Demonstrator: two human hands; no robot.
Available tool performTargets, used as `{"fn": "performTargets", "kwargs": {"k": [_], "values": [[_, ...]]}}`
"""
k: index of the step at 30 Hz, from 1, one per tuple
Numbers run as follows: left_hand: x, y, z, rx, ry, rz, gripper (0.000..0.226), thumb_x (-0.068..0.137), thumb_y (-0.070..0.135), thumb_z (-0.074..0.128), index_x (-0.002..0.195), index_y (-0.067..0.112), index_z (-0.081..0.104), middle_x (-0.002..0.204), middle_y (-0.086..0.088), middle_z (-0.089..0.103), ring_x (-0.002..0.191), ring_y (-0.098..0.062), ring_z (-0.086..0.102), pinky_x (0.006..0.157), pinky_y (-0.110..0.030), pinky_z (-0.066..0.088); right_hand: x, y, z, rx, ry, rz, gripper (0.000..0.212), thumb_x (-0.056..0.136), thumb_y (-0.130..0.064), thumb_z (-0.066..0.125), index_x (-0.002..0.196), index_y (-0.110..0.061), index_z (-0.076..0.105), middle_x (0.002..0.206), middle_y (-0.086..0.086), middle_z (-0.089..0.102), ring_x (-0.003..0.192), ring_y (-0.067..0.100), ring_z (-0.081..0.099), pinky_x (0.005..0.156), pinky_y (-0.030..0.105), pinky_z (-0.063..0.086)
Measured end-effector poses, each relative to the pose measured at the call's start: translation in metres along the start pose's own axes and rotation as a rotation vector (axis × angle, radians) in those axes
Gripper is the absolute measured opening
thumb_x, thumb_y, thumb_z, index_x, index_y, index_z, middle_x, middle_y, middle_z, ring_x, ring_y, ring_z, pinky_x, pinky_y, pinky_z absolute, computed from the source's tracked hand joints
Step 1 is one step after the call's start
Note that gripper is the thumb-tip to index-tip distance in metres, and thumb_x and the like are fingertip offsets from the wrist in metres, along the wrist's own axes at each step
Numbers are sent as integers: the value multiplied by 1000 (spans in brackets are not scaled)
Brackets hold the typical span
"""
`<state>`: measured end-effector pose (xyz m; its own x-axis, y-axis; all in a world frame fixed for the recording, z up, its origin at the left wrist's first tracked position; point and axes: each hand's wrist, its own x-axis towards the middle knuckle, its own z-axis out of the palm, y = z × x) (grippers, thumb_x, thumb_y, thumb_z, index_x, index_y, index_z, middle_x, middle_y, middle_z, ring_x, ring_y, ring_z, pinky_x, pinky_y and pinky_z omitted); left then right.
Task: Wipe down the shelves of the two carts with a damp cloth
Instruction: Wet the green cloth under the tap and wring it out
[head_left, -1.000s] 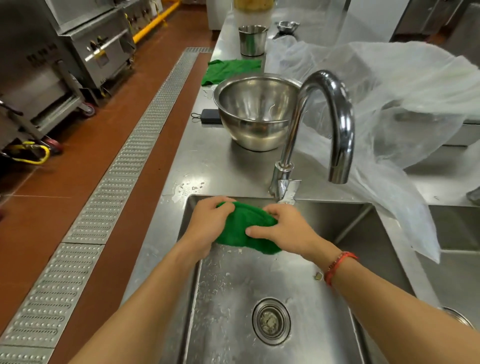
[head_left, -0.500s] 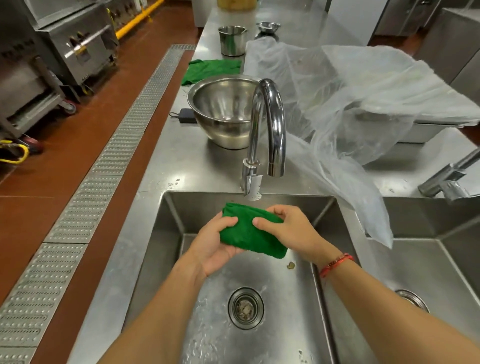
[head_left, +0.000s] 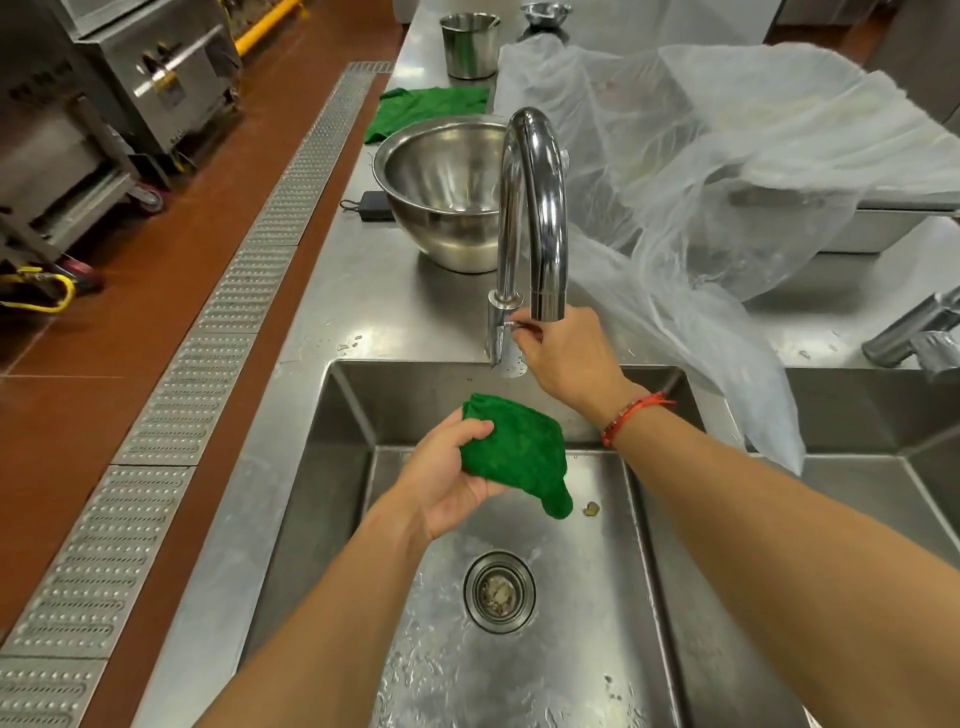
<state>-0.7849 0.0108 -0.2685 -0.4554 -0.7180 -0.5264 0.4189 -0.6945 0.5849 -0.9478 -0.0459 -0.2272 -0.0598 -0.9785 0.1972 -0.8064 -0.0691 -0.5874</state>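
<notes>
Okay so the left hand has its grip closed round a folded green cloth, thumb on top, holding it up over the sink pretty much in the middle of the frame, with one corner drooping toward the drain. Just above that, the right hand is at the base of the tap, grip pinched on the little lever. Behind the tap a big steel bowl sits on the surface, a second green cloth lies flat further up, and a crumpled clear plastic sheet fills the upper right.
</notes>
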Motion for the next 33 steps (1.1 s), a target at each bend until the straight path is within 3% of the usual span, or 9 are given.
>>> {"fn": "performTargets", "kwargs": {"k": [3,7,11,19,23,25,29,33], "values": [[-1,3,1,-12,14,18,30,100,3,40,126,3,56,120,-25,66,105,-38,68,76,-52,60,-1,1,1,-26,4,-4,21,97,-16,56,93,-8,75,83,13,70,76,30,64,75,43,56],[-1,4,2,-15,20,25,27,100,3,40,120,4,57,119,-25,66,105,-38,68,78,-52,59,-9,0,0,-67,-18,-58,22,99,-18,56,106,-11,76,90,12,75,81,28,67,81,38,55],[0,2,2,-22,21,21,27,100,3,41,120,4,58,115,-24,68,102,-36,69,77,-52,59,-13,0,-1,-88,-7,-80,22,98,-16,57,101,-6,77,86,13,76,79,30,68,81,41,54],[0,0,4,-19,9,20,30,100,2,40,125,4,56,116,-24,68,107,-38,67,82,-54,58,-14,-5,-3,-49,-75,36,25,99,-21,56,102,-8,77,91,15,75,85,32,68,84,43,55],[-1,-1,4,-12,-8,15,32,100,3,38,128,3,53,121,-27,66,111,-40,65,82,-54,58,-18,-1,-5,12,-106,68,22,97,-21,60,110,-10,74,98,11,75,92,27,69,82,22,50],[-1,-1,4,-11,-2,16,33,100,2,39,130,1,52,122,-28,64,111,-41,65,81,-54,59,-24,8,-6,130,-115,156,33,95,-30,64,124,-16,67,105,3,73,97,18,68,89,20,46],[0,-6,0,-22,14,13,35,99,3,41,132,0,52,123,-28,64,113,-42,63,86,-56,56,-52,39,13,408,-152,496,50,88,-54,64,128,-24,62,117,-1,70,103,18,67,98,43,53],[1,-10,-1,-59,25,-4,36,98,4,42,132,-1,53,125,-28,63,114,-41,63,86,-53,57,-93,48,24,860,-461,934,67,86,-78,44,117,-23,68,114,7,72,104,29,70,90,45,54]]}}
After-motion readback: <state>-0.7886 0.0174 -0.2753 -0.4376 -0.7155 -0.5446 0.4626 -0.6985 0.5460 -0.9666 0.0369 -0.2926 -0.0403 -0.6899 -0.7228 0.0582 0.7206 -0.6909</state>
